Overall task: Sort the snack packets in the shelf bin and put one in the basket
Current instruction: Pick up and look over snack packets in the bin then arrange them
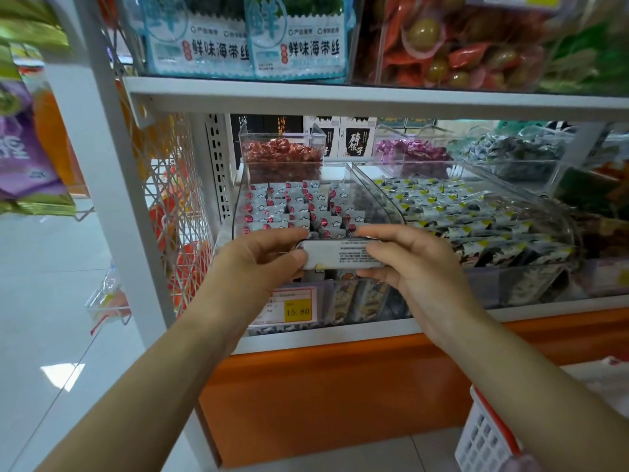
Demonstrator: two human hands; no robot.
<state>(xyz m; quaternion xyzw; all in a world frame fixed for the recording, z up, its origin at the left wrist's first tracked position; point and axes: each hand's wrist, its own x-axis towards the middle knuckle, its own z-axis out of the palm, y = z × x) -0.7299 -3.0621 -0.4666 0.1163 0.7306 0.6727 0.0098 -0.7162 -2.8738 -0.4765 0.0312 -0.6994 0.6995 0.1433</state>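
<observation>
Head, both hands (262,258) (413,264) pinching packet (340,258), possibly several

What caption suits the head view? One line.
Left hand and right hand hold a snack packet at the shelf bin; basket at lower right.

- A shop aisle: white metal shelving (340,97) carries clear bins (377,195) filled with small wrapped snacks.
- A yellow price label (298,311) reading 15.80 sits on the shelf front.
- A white and red shopping basket (476,437) is at lower right.
</observation>
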